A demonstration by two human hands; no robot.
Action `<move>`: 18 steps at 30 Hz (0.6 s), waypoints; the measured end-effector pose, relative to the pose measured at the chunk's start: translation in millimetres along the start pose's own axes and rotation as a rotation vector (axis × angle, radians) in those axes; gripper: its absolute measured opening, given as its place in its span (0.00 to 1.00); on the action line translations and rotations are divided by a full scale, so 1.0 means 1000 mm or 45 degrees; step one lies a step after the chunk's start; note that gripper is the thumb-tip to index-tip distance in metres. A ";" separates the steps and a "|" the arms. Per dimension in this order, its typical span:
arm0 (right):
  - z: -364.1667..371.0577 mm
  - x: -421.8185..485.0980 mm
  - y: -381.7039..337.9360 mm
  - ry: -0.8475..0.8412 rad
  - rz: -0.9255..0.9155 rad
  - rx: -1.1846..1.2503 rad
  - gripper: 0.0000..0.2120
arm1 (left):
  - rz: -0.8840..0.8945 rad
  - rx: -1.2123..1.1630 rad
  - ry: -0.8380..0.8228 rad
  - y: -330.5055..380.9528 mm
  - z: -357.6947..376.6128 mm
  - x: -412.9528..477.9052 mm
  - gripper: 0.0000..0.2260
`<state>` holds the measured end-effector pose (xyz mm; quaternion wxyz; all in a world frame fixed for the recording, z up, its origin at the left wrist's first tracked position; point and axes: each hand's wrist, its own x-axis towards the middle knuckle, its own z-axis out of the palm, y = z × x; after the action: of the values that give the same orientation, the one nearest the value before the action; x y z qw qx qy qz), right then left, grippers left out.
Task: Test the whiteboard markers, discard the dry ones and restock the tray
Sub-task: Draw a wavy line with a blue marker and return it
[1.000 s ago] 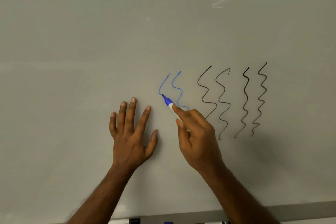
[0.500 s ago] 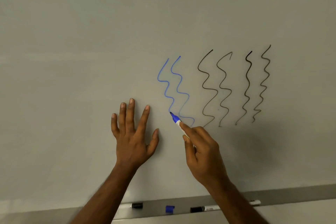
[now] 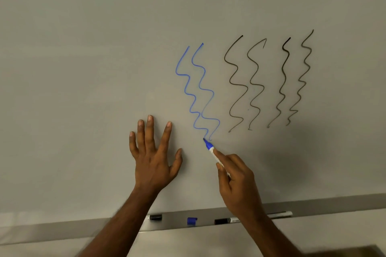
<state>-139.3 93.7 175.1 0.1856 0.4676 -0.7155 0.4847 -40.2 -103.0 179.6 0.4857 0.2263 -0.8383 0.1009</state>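
On white glossy whiteboard [image 3: 83, 69], two blue squiggles [image 3: 196, 92], four black squiggles [image 3: 269, 81], left hand [image 3: 154, 162] flat, fingers spread, right hand [image 3: 238, 183] fingers clamped on blue-tipped white marker [image 3: 210, 147], grey tray [image 3: 313, 204] holding two black-capped markers [image 3: 155, 217], one blue cap [image 3: 192, 221].

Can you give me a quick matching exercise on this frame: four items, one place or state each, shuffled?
Items
1. left hand
2. blue marker
3. blue cap
4. black squiggles

Places or states
A. lying loose in the tray, between two markers
B. spread flat on the whiteboard, holding nothing
C. drawn on the board, right of the blue squiggles
D. held in the right hand, tip at the foot of a blue line

Pairs: 1-B, 2-D, 3-A, 4-C
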 end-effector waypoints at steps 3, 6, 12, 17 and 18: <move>0.003 -0.010 0.007 -0.024 0.039 0.013 0.19 | -0.006 0.004 -0.019 0.001 0.002 -0.006 0.34; 0.004 -0.014 0.009 0.032 0.082 0.037 0.18 | -0.008 0.010 -0.032 0.000 0.003 -0.007 0.34; 0.001 -0.025 0.008 0.073 0.128 0.233 0.17 | -0.015 -0.013 -0.023 0.003 0.000 -0.011 0.34; -0.002 -0.051 0.021 0.059 0.429 0.445 0.16 | 0.079 -0.102 -0.028 0.010 -0.002 -0.033 0.33; -0.002 -0.056 0.024 0.030 0.477 0.466 0.15 | 0.107 -0.127 -0.061 0.012 -0.001 -0.042 0.33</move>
<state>-132.5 124.9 123.0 0.0131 0.3471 -0.6878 0.6374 -27.1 -80.4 144.3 0.4714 0.1689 -0.8625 0.0738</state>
